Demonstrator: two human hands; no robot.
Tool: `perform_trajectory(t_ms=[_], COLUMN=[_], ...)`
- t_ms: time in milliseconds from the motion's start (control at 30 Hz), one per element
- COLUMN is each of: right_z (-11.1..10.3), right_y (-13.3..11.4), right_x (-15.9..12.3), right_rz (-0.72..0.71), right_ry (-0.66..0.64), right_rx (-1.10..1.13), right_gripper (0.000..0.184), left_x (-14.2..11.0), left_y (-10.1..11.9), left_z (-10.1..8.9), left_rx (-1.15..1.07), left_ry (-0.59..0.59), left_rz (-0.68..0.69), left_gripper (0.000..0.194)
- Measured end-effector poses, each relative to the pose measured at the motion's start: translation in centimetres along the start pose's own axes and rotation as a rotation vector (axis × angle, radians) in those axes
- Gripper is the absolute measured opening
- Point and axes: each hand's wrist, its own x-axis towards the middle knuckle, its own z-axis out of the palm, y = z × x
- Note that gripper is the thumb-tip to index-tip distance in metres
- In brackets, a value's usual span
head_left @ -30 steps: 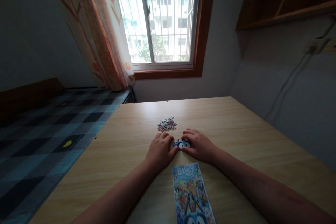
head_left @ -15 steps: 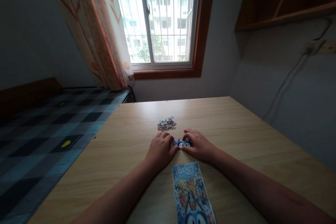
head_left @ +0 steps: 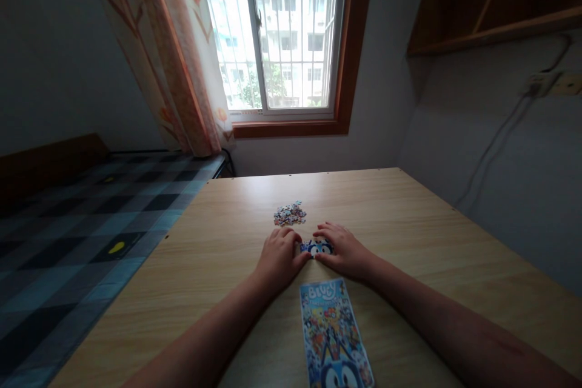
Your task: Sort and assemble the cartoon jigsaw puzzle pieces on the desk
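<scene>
The pale wood-grain desk [head_left: 409, 242] reaches out toward the window [head_left: 295, 42], its far edge short and its sides widening toward the viewer. Small dark dots mark the far, left and right edges. A checked bed [head_left: 150, 218] lies along the left side, and the grey wall [head_left: 513, 182] bounds the right. Wide stretches of bare wood flank both hands, broader to the right; a narrower strip lies beyond the heap of loose jigsaw pieces [head_left: 290, 214]. Near the middle of the desk is the small joined jigsaw section [head_left: 321, 248], showing blue ears and eyes, between that heap and the Bluey picture sheet [head_left: 334, 327], which runs out of view at the bottom.

Both forearms slant inward from the lower corners. The left hand [head_left: 278, 254] and right hand [head_left: 344, 250] rest low, knuckles up, fingers bent at the section's upper border, thumbs nearly meeting at its lower one, gripping it from either side.
</scene>
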Motion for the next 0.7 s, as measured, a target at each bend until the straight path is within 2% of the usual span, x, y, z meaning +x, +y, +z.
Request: perform_trajectory(t_ms=[267,467,700], right_z=[-0.55,-0.84,-0.67], right_y=[-0.44,-0.66,-0.35], right_x=[0.08,0.19,0.23], right_rz=[-0.085,-0.125,-0.121], right_ry=[0.025,-0.025,-0.019], right_rx=[0.056,0.113,0.118], right_gripper=[0.038,0.02,0.023], left_x=[-0.07,-0.06,0.01], left_y=[0.0,0.24,0.28], left_z=[-0.22,-0.46,-0.57], left_rx=[-0.015,-0.018,-0.036], left_ry=[0.022,0.012,0.001], left_rz=[0.028,0.027,0.04], left_gripper=[0.025,0.023,0.018])
